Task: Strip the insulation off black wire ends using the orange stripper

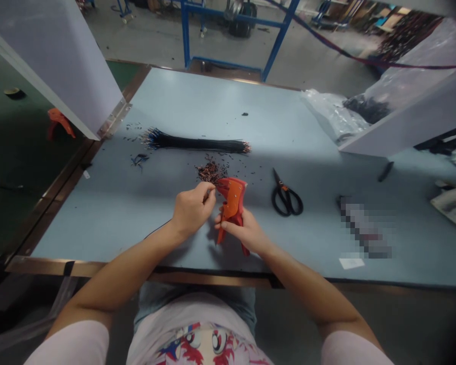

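My right hand (pixel 247 233) grips the handles of an orange-red self-adjusting wire stripper (pixel 231 208), held upright just above the blue-grey tabletop (pixel 99 213). My left hand (pixel 193 209) pinches a thin wire, barely visible, at the stripper's jaws. Just beyond my hands lies a small heap of stripped insulation bits and wire ends (pixel 209 172). Farther up, a long bundle of black wires (pixel 195 145) lies across the table, its ends fanned out and showing coloured tips.
Black-handled scissors (pixel 286 198) lie right of my hands, and a pixelated object (pixel 365 228) lies beyond them. A plastic bag (pixel 332 114) sits at the far right. White panels (pixel 49 61) stand at the table's far corners, and a blue metal frame (pixel 231 35) stands behind.
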`<state>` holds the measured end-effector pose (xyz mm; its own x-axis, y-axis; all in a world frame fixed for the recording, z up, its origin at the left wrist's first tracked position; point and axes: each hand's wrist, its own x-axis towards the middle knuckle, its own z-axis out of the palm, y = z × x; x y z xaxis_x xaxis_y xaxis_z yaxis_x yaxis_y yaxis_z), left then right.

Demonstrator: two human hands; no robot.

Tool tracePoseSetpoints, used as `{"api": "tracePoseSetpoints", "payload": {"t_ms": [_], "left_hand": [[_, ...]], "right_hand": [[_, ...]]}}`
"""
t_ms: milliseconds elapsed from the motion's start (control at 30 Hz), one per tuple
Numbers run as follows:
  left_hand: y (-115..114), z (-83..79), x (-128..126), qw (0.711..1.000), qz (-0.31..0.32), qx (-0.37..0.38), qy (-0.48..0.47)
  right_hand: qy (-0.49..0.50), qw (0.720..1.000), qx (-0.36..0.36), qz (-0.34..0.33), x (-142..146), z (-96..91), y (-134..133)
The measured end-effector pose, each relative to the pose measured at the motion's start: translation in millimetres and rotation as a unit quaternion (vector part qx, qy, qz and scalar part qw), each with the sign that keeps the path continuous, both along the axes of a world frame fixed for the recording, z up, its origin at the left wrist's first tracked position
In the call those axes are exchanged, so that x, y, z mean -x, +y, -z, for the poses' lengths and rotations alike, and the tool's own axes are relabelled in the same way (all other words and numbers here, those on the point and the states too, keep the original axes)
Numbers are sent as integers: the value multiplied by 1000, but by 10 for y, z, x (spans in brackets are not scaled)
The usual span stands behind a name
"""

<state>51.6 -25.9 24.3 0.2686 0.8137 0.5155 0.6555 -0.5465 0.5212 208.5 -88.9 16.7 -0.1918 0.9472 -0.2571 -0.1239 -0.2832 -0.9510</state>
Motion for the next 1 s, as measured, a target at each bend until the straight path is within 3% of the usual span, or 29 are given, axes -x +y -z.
{"api": "tracePoseSetpoints", "payload": {"t_ms": [500,1000], "left_hand": [[-22,-16,-5,999,2,-2,51],[-10,-27,6,999,-7,-12,29]], "right_hand": [[-13,1000,-22,3,27,-7,-26],[-24,1000,-16,-2,28,-39,-26]]}}
